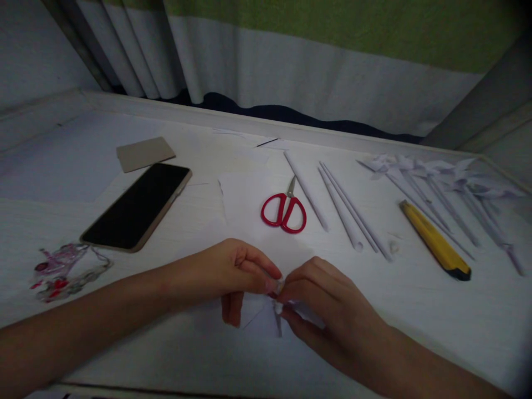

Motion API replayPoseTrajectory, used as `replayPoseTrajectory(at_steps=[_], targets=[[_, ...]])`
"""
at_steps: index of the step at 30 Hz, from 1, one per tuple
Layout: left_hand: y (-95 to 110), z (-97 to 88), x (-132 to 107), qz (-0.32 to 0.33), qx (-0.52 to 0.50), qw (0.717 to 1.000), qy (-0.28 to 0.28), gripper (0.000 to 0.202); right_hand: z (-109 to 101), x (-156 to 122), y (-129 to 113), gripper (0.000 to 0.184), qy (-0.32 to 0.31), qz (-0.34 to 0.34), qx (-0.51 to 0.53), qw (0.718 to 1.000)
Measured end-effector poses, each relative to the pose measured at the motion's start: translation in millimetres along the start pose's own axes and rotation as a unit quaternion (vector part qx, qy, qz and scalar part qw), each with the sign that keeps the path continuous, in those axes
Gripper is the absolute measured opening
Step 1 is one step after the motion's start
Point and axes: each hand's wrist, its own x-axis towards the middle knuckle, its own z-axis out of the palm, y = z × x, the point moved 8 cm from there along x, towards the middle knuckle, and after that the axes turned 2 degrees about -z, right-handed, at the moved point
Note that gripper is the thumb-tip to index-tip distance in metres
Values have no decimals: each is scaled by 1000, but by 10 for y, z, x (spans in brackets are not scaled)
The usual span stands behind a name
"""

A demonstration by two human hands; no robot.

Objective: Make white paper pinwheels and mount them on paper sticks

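My left hand (249, 274) comes in from the left, its thumb and forefinger pinched at the middle of a piece of folded white paper (260, 317). Against the same spot press the fingertips and thumb of my right hand (328, 305). Paper flaps stick out below and between the hands; the pinched centre is mostly hidden by fingers. Just beyond them, red-handled scissors (286, 213) lie closed, blades pointing away. Flat white paper (241, 194) lies under and left of the scissors. Rolled white paper sticks (306, 191) rest to their right.
Several white paper pinwheels (432, 172) on rolled sticks lie at the far right, beside a yellow utility knife (434, 238). At left are a phone (137, 208) with a beaded charm (62, 271) and a beige card (145, 153). A curtain (291, 66) hangs behind the table's raised back edge.
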Motion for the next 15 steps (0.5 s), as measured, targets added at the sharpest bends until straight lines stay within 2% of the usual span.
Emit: replayPoseTrajectory(at_steps=[9, 15], targets=[[67, -28, -11, -26, 70, 997, 1, 32, 7, -1, -171, 12, 6, -90, -93, 992], [152, -34, -14, -44, 156, 987, 19, 31, 50, -17, -184, 12, -10, -98, -107, 989]])
